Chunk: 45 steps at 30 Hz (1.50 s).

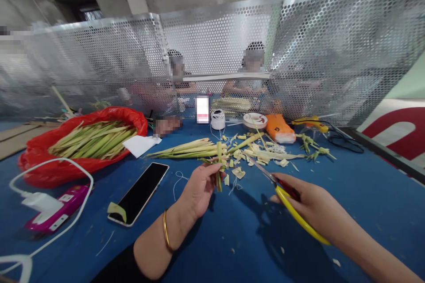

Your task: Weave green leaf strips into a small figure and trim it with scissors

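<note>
My left hand (202,188), with a gold bangle at its wrist, pinches a small bundle of green and pale leaf strips (219,177) above the blue table. In my right hand (303,196) is a pair of scissors (288,205) with yellow handles, its blades pointing left toward the bundle without touching it. Beyond both hands lie pale leaf scraps (239,171) and a pile of long green leaf strips (189,148). Some of the bundle is hidden by my left fingers.
A red plastic bag (136,121) full of leaves stands left. Nearer are a phone (142,192), a purple power strip (66,208) and a white cable. Thread spool (218,120), tape roll (255,120) and orange packet (279,127) stand before a perforated metal screen (215,31); people sit behind it.
</note>
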Motion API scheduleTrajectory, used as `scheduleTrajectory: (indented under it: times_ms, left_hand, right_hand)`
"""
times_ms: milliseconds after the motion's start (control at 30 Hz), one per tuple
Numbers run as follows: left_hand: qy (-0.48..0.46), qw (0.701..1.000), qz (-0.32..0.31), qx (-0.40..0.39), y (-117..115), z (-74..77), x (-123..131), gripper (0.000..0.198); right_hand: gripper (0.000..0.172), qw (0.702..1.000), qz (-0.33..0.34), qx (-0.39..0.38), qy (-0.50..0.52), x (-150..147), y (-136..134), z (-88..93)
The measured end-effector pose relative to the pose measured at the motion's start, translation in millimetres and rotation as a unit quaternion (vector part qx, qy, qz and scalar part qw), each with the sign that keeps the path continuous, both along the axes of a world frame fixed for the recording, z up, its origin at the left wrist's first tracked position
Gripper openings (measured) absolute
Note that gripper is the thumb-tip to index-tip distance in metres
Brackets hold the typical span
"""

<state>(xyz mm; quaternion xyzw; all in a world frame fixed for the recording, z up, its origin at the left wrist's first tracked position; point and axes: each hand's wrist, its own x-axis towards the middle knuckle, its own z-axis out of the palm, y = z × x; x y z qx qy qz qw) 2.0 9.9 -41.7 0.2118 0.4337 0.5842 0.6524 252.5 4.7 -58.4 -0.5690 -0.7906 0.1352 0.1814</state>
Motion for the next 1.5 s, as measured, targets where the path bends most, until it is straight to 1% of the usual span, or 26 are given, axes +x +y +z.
scheduleTrajectory:
  times_ms: [67, 167, 267, 333, 400, 433, 467, 533, 567, 600, 633, 667, 733, 800, 967, 1067, 1133, 1233, 1333, 1433, 1500]
  left_hand:
    - [-0.035, 0.999, -0.024, -0.021, -0.4, 0.2, 1.4, 0.013]
    - [-0.077, 0.995, -0.042, -0.047, -3.0, -1.2, 4.9, 0.015]
    - [-0.090, 0.993, -0.051, -0.051, -7.8, -4.0, 10.9, 0.015]
    - [-0.095, 0.992, -0.065, -0.056, -11.7, -6.1, 15.9, 0.015]
    - [-0.090, 0.991, -0.067, -0.073, -15.6, -8.7, 21.0, 0.014]
    - [-0.083, 0.991, -0.063, -0.081, -17.6, -10.2, 23.5, 0.014]
    - [-0.075, 0.992, -0.061, -0.087, -19.6, -11.9, 25.9, 0.015]
    - [-0.061, 0.992, -0.067, -0.087, -23.9, -15.7, 30.5, 0.018]
    - [-0.055, 0.992, -0.074, -0.084, -26.2, -17.7, 32.7, 0.019]
    - [-0.052, 0.992, -0.084, -0.081, -28.4, -19.6, 34.7, 0.019]
    - [-0.047, 0.991, -0.095, -0.080, -30.5, -21.2, 36.5, 0.019]
    - [-0.042, 0.991, -0.103, -0.081, -32.2, -22.6, 38.0, 0.019]
    - [-0.029, 0.990, -0.111, -0.085, -34.5, -24.1, 40.1, 0.018]
    - [-0.016, 0.989, -0.120, -0.088, -35.1, -24.3, 40.8, 0.017]
    - [-0.003, 0.985, -0.148, -0.093, -34.4, -22.8, 41.0, 0.016]
    - [-0.006, 0.989, -0.122, -0.086, -35.1, -23.2, 42.7, 0.018]
    - [-0.001, 0.992, -0.099, -0.078, -35.9, -23.8, 43.9, 0.018]
    - [0.008, 0.993, -0.090, -0.079, -36.7, -24.0, 44.3, 0.018]
    - [0.020, 0.990, -0.115, -0.084, -36.2, -23.2, 42.3, 0.018]
    - [0.028, 0.984, -0.147, -0.092, -35.0, -22.6, 40.5, 0.018]
    - [0.031, 0.983, -0.154, -0.098, -34.6, -22.4, 40.7, 0.017]
  right_hand:
    - [0.041, 0.996, -0.037, 0.010, -0.083, 3.1, 4.9, -7.0]
    - [0.034, 0.984, -0.035, 0.005, -0.173, 3.8, 7.3, -14.8]
    - [0.028, 0.977, -0.015, 0.003, -0.211, 2.9, 4.7, -15.7]
    - [0.025, 0.973, -0.009, 0.020, -0.231, 3.3, 2.4, -13.2]
    - [0.021, 0.971, -0.016, 0.039, -0.235, 3.1, 0.8, -9.8]
    - [0.022, 0.976, -0.019, 0.049, -0.212, 1.6, 0.1, -8.1]
    - [0.024, 0.985, -0.018, 0.056, -0.164, -1.3, -0.9, -6.7]
    - [0.027, 0.999, -0.008, 0.043, 0.008, -11.7, -4.0, -5.2]
    - [0.027, 0.993, 0.000, 0.017, 0.113, -18.9, -6.1, -5.2]
    - [0.026, 0.978, -0.001, -0.024, 0.206, -26.7, -8.6, -5.7]
    - [0.025, 0.958, -0.007, -0.067, 0.278, -34.4, -11.2, -6.6]
    - [0.025, 0.939, -0.015, -0.100, 0.329, -41.3, -13.7, -7.7]
    - [0.023, 0.912, -0.030, -0.142, 0.382, -50.7, -17.7, -9.3]
    - [0.021, 0.903, -0.037, -0.157, 0.399, -52.7, -19.6, -9.0]
    - [0.013, 0.900, -0.010, -0.180, 0.396, -42.7, -16.2, -1.2]
    - [0.012, 0.890, 0.001, -0.201, 0.410, -42.8, -15.2, 1.4]
    - [0.015, 0.884, 0.002, -0.200, 0.422, -46.4, -17.1, 0.3]
    - [0.016, 0.896, -0.008, -0.183, 0.404, -50.5, -21.5, -2.6]
    - [0.010, 0.905, -0.003, -0.187, 0.383, -48.2, -22.3, -2.7]
    - [0.008, 0.896, 0.017, -0.204, 0.393, -43.2, -18.6, 0.0]
    - [0.009, 0.890, 0.024, -0.217, 0.401, -41.5, -16.2, 1.4]
